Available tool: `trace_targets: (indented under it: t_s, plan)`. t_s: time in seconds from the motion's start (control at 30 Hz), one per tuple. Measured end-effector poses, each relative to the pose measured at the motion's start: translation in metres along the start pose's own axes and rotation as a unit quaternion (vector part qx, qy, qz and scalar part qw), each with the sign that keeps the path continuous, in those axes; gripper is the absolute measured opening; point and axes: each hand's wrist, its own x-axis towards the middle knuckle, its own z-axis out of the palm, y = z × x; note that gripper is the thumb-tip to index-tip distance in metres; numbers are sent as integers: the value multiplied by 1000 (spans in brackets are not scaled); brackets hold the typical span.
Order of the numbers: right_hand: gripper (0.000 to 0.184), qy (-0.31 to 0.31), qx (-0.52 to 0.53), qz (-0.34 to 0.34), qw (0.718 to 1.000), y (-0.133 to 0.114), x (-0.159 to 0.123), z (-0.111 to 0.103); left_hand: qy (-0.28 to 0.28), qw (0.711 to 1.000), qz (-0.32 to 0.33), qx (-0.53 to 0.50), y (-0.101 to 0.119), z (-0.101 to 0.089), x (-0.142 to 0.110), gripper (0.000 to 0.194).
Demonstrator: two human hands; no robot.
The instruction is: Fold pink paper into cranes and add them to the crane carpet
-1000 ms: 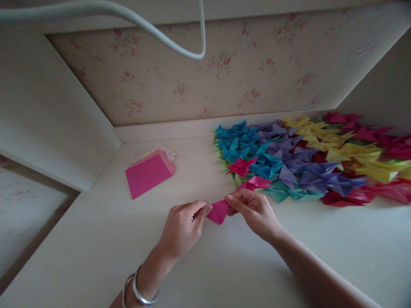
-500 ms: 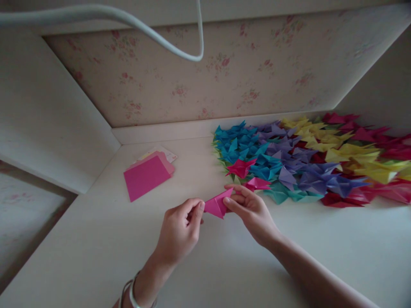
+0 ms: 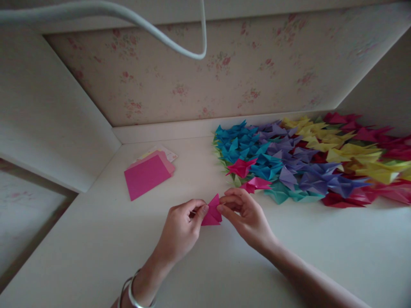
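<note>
A small folded pink paper piece (image 3: pixel 212 211) is pinched between both hands just above the white desk (image 3: pixel 96 239). My left hand (image 3: pixel 181 229), with bracelets on the wrist, grips its left edge with thumb and forefinger. My right hand (image 3: pixel 245 216) holds its right side, fingers curled round it. Just beyond my right hand lie two finished pink folded figures (image 3: pixel 256 184) at the edge of the pile.
A large pile of folded paper figures (image 3: pixel 308 162) in blue, purple, yellow, teal and red covers the desk's right back. A stack of flat pink sheets (image 3: pixel 146 174) lies at the left back. Floral wall behind; a white cable (image 3: pixel 167 40) hangs overhead.
Both hands have come closer together, and the pink piece has been pressed narrower and turned more upright between the fingertips.
</note>
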Motion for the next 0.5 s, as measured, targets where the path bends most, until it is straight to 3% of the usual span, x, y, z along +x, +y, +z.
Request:
trace_targets:
  t_s: [0.1, 0.17, 0.23, 0.3, 0.37, 0.5]
  plan:
    - [14, 89, -135, -138, 977, -4, -8, 0, 67, 996, -30, 50, -3, 1, 1, 22]
    - [13, 52, -194, -204, 958, -7, -14, 1, 100, 990, -56, 82, -3, 2, 2, 23]
    - [10, -43, -229, -239, 943, -9, -18, 3, 113, 987, -62, 91, -4, 4, 1, 22]
    - [13, -122, -254, -248, 927, -9, -20, 6, 102, 991, -45, 71, -4, 7, -1, 19]
    - [16, -149, -271, -222, 925, -6, -20, 8, 74, 996, -28, 34, -3, 10, -3, 18]
    - [14, -91, -255, -141, 952, -4, -17, 8, 22, 995, -27, -92, -2, 12, -4, 21]
